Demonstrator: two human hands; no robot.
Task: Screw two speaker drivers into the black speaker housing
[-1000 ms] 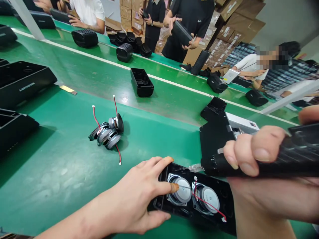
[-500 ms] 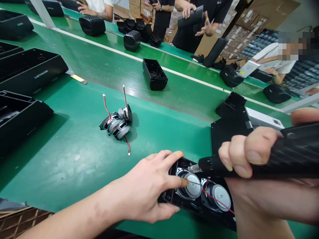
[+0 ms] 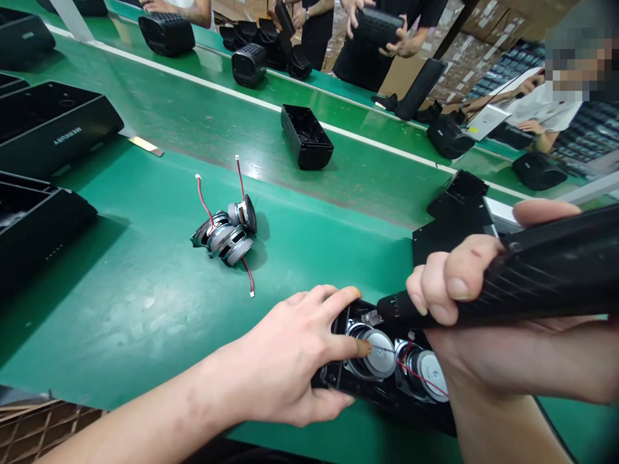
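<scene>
My left hand (image 3: 302, 354) clasps the left end of a black speaker housing (image 3: 387, 399), thumb on the near side and fingers over the far edge. One of its fingers presses on a round speaker driver (image 3: 382, 354) inside. A second driver (image 3: 431, 374) with a red wire sits to its right, partly covered by my right wrist. My right hand (image 3: 449, 280) is wrapped round a black electric screwdriver (image 3: 551, 267), held nearly level. Its clear tip points down at the far corner of the first driver; whether a screw is there I cannot tell.
Loose speaker drivers (image 3: 227, 238) with red wires lie on the green mat left of centre. Beyond them an open black housing (image 3: 309, 145) rests on the conveyor (image 3: 193, 109). Large black speaker boxes (image 3: 62, 135) line the left. Across the line, a co-worker's hands hold a black speaker (image 3: 377, 27).
The screwdriver and my right hand have shifted a little left and up, its tip still at the driver's corner. Across the line, a co-worker has turned the black speaker and now grips it with both hands.
</scene>
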